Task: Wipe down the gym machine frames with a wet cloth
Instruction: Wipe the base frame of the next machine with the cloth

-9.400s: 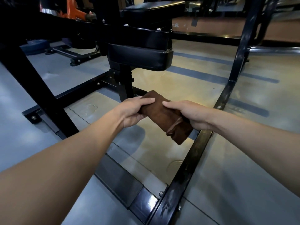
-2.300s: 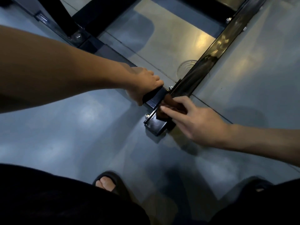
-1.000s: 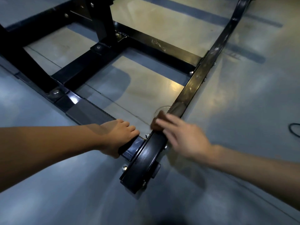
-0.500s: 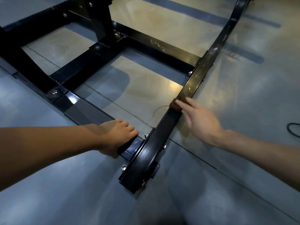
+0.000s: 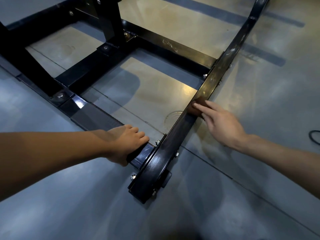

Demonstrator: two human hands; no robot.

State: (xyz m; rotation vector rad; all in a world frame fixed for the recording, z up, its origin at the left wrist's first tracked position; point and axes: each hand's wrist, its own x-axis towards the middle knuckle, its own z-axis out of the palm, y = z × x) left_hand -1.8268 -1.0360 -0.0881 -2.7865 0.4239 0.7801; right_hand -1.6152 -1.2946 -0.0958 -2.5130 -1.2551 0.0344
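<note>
Down at floor level, the right hand (image 5: 223, 125) has its fingers laid out fairly straight, pressing a brown cloth (image 5: 194, 109) onto the long rail (image 5: 176, 134) that runs from near centre off to the far right. You only see a sliver of cloth poking out from under the fingertips, sitting on top of the rail about a third of the way up from its near end. The left hand (image 5: 128, 144) is curled over the near crossbar (image 5: 97, 113), gripping it right beside the bolted corner, looks like it's just bracing. So one hand clamped on steel, the other flat on the cloth, well apart. As for progress, my guess is it's early days: the near stretch of rail looks glossy, like it could've been wiped, but honestly can't tell wet from shiny paint here. Everything past the cloth toward the far right, plus the far crossbar (image 5: 173, 47) with its scuff marks, the middle bar (image 5: 90, 70) and the upright post (image 5: 109, 19) far left, all seems left to do. Grey floor (image 5: 69, 205) all around, and a bit of dark cable (image 5: 314, 135) at the right edge.
</note>
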